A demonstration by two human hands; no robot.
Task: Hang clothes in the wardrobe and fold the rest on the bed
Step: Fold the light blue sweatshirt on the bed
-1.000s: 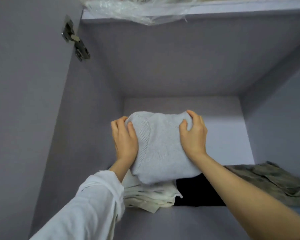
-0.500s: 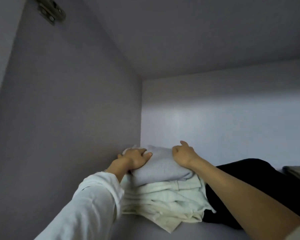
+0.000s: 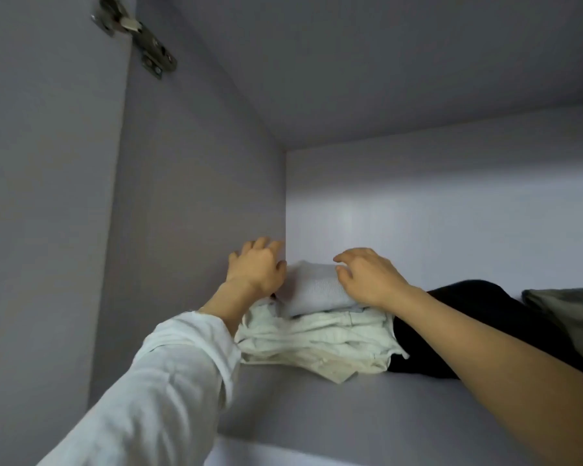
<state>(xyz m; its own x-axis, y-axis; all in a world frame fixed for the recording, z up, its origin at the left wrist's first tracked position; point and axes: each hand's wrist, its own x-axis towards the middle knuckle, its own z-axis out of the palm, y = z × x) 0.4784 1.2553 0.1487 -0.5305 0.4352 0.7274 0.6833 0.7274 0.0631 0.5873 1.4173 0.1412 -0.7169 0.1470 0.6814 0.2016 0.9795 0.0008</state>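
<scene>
Inside a grey wardrobe compartment (image 3: 196, 183), your two hands work at a folded light grey sweater (image 3: 312, 290) that lies on top of a stack of folded cream-white garments (image 3: 317, 341) at the back left corner of the shelf (image 3: 317, 408). Your left hand (image 3: 256, 269), reaching out of a white sleeve (image 3: 162, 388), sits at the sweater's left edge next to the side wall, its fingers loosely spread and gently bent, the thumb side just touching the knit; it grips nothing that can be seen. Your right hand (image 3: 367, 280), on a bare forearm, rests over the sweater's right end with the palm down and the fingers relaxed and slightly curved, the fingertips raised a little off the fabric; whether the heel of the hand presses the sweater cannot be told. A black garment (image 3: 478, 317) lies on the shelf just beside the cream stack, to its right, partly behind your right forearm, and an olive-grey garment (image 3: 566, 314) lies beyond it at the right edge of the view. A metal door hinge (image 3: 137, 38) is fixed at the upper left, where the wardrobe door (image 3: 41, 196) meets the side wall.
</scene>
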